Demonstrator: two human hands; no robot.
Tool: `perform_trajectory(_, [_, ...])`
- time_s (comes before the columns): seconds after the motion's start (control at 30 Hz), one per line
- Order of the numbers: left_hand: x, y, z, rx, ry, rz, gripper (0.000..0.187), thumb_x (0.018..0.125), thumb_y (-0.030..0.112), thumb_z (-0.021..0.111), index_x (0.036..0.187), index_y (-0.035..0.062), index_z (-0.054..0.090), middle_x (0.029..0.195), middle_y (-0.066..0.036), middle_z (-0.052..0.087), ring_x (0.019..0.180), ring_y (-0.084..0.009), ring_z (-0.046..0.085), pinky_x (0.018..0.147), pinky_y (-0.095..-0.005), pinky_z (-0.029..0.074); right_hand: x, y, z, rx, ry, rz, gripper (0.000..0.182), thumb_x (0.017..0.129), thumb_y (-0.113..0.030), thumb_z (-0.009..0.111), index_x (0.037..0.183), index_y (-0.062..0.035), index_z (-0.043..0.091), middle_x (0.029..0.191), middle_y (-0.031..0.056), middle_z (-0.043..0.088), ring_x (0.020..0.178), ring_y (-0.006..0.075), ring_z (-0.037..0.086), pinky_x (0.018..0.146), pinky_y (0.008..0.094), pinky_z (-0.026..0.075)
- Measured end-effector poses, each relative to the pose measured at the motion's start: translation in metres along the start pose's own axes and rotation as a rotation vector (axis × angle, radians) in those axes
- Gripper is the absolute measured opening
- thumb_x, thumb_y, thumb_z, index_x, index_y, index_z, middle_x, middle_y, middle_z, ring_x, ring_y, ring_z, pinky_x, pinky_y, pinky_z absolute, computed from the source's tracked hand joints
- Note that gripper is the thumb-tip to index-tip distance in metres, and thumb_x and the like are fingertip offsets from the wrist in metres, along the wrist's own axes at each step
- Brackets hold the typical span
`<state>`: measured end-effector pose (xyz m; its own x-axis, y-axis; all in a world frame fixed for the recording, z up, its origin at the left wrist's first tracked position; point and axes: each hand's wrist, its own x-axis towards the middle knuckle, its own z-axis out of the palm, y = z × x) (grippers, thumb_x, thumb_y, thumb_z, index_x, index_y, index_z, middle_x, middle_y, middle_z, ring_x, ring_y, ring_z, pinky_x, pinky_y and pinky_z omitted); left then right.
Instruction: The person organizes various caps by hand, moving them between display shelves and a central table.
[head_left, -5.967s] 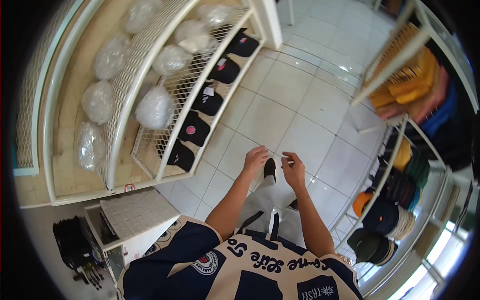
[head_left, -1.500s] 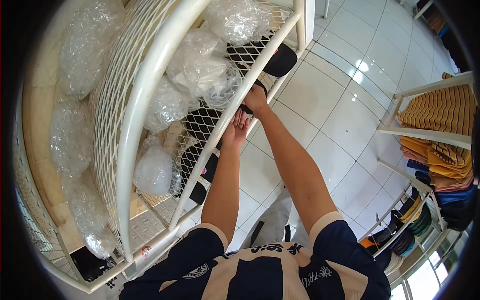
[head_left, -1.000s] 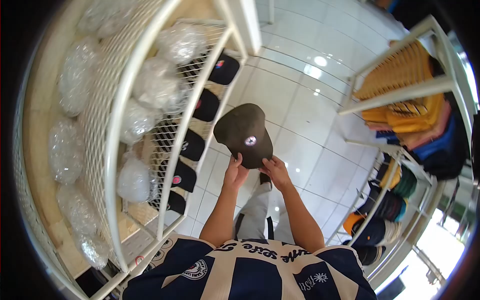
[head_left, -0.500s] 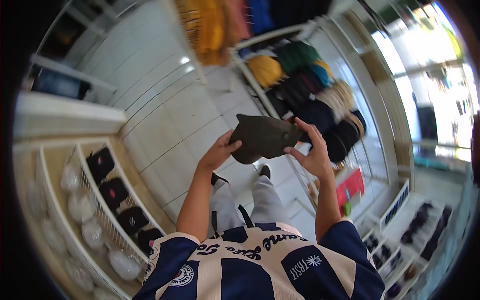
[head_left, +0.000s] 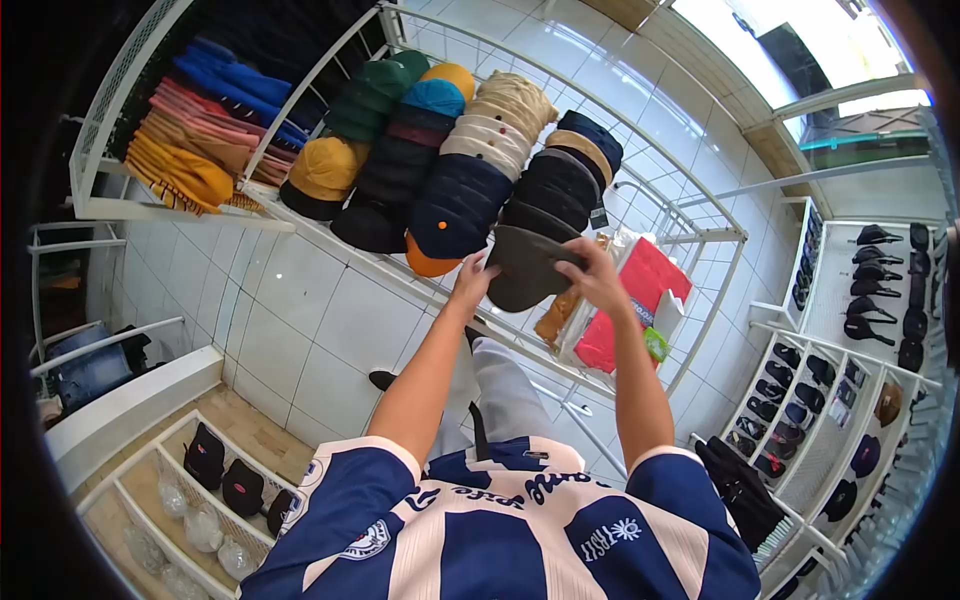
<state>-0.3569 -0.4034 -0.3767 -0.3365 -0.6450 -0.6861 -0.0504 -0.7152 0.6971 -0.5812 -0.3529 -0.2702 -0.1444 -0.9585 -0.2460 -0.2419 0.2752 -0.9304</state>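
A dark olive-grey cap point(head_left: 526, 272) is held between my two hands, at the near end of a row of black caps point(head_left: 545, 195) on a white metal rack. My left hand point(head_left: 470, 287) pinches its left edge, fingers closed. On the other side, my right hand point(head_left: 597, 280) grips the cap's right edge with thumb and fingers. Just left of it lies a row of navy caps point(head_left: 455, 200), with an orange brim showing at the near end.
The white rack point(head_left: 725, 238) also carries green caps point(head_left: 368, 100), a yellow cap point(head_left: 322, 170) and a red package point(head_left: 645, 290). Folded shirts point(head_left: 190, 165) are stacked at the upper left. Shelves of caps point(head_left: 780, 400) stand right; a low bin point(head_left: 130, 500) sits lower left.
My view has turned toward the rack, and I have moved nearer to it. The cap, still in both hands, has gone from above the floor to the end of the black row.
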Motion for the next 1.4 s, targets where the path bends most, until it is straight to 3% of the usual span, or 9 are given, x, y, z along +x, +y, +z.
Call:
perform_trajectory(0.07, [0.007,-0.033,0.002,0.096,0.061,-0.032,0.073,0.085,0.031,0.066,0.143,0.003,0.032,0.14,-0.018,0.042,0.124,-0.0274,0.046,0.102,-0.0376,0.036,0.014,0.065,0.021,-0.027,0.04,0.02,0.023,0.081,-0.007,0.07,0.101,-0.0029,0.059,0.086,0.0105,0.063,0.083,0.0194,0.06,0.076,0.0313,0.047])
perform_trajectory(0.13, [-0.009,-0.027,0.016,-0.134,0.021,-0.33,0.081,0.089,0.035,0.062,0.15,0.0083,0.016,0.148,-0.02,0.029,0.134,-0.0351,0.034,0.108,-0.0523,0.025,0.023,0.095,0.03,-0.392,0.154,-0.081,0.025,0.076,-0.007,0.071,0.098,-0.0042,0.06,0.089,0.015,0.061,0.088,0.0314,0.058,0.08,0.0378,0.046])
perform_trajectory(0.23, [-0.011,-0.028,0.03,-0.176,-0.068,-0.328,0.084,0.089,0.039,0.061,0.15,0.009,0.011,0.152,-0.021,0.02,0.138,-0.04,0.025,0.108,-0.0556,0.024,0.036,0.105,0.034,-0.424,0.32,-0.052,0.021,0.075,-0.007,0.071,0.093,-0.0035,0.061,0.09,0.0163,0.057,0.092,0.0343,0.056,0.082,0.0391,0.045])
perform_trajectory(0.53, [0.04,-0.016,0.063,-0.456,-0.174,-0.255,0.054,0.088,0.034,0.056,0.134,0.0104,0.04,0.144,-0.007,0.037,0.132,-0.032,0.033,0.105,-0.049,0.029,0.048,0.075,0.017,-0.574,0.485,-0.081,0.025,0.07,-0.009,0.075,0.091,-0.0059,0.062,0.097,0.0152,0.054,0.094,0.0328,0.055,0.083,0.0389,0.046])
perform_trajectory(0.77, [0.001,0.01,0.029,-0.246,-0.07,-0.137,0.06,0.09,0.034,0.057,0.139,0.0058,0.039,0.14,-0.014,0.042,0.13,-0.0336,0.039,0.103,-0.0445,0.033,0.039,0.04,0.064,-0.526,0.533,-0.096,0.033,0.079,-0.009,0.067,0.11,-0.0047,0.055,0.102,0.0148,0.053,0.089,0.0288,0.058,0.074,0.0356,0.05])
perform_trajectory(0.8, [-0.014,0.023,0.012,-0.26,-0.081,-0.125,0.065,0.091,0.033,0.058,0.144,0.0056,0.032,0.141,-0.014,0.041,0.125,-0.0267,0.046,0.099,-0.0336,0.038,0.03,0.022,0.081,-0.479,0.476,-0.067,0.032,0.08,-0.007,0.067,0.11,-0.0042,0.055,0.101,0.0147,0.053,0.085,0.0273,0.059,0.071,0.0343,0.05])
perform_trajectory(0.93, [-0.078,0.029,-0.076,-0.545,-0.009,0.009,0.038,0.097,0.021,0.049,0.132,0.0065,0.046,0.121,-0.009,0.059,0.103,-0.0167,0.061,0.088,-0.0305,0.047,0.001,-0.009,0.179,-0.337,0.188,-0.171,0.028,0.079,-0.002,0.066,0.106,-0.0013,0.057,0.097,0.0144,0.054,0.07,0.0227,0.059,0.063,0.0316,0.05])
perform_trajectory(1.23, [-0.24,-0.128,-0.345,-1.146,0.768,0.112,0.037,0.087,0.03,0.061,0.118,0.0084,0.057,0.107,-0.007,0.063,0.099,-0.0182,0.06,0.086,-0.0322,0.046,-0.062,-0.086,0.511,-0.186,-0.765,-0.35,0.015,0.082,-0.002,0.064,0.097,-0.0019,0.063,0.085,0.0107,0.065,0.068,0.0183,0.063,0.058,0.0291,0.051])
perform_trajectory(1.4, [-0.319,-0.205,-0.484,-1.423,0.937,0.277,0.036,0.087,0.027,0.062,0.117,0.0087,0.057,0.107,-0.007,0.064,0.099,-0.0203,0.061,0.088,-0.0351,0.048,-0.096,-0.119,0.692,-0.282,-1.052,-0.341,0.017,0.084,-0.013,0.065,0.097,-0.0021,0.064,0.084,0.0097,0.067,0.072,0.0182,0.063,0.065,0.0299,0.051])
